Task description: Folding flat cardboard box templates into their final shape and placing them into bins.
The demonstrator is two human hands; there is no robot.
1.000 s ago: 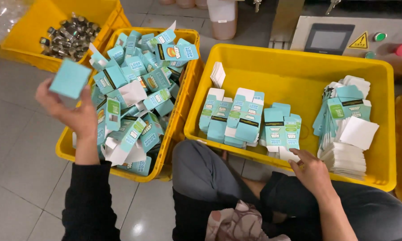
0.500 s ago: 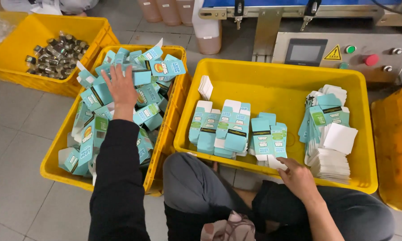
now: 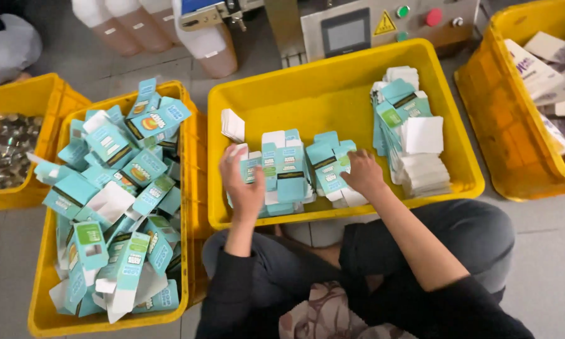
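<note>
My left hand [image 3: 243,186] rests on the left end of a row of small teal and white cartons [image 3: 288,171] standing in the middle yellow bin [image 3: 332,94]. On the right end of the same row lies my right hand [image 3: 361,174], fingers curled over the cartons. Whether either hand grips a carton is hidden by the fingers. To my left, a second yellow bin [image 3: 50,314] is heaped with folded teal cartons [image 3: 116,188].
Flat teal carton blanks and white folded sheets [image 3: 414,135] stack at the right of the middle bin. A far-left yellow bin holds small dark metallic parts [image 3: 6,150]. A right bin [image 3: 514,144] holds paper sheets. A grey machine with a screen [image 3: 370,25] stands behind. My knees sit below the bins.
My left hand left the heaped left bin and moved right into the middle bin onto the carton row. The right hand shifted up onto the row. The view moved closer.
</note>
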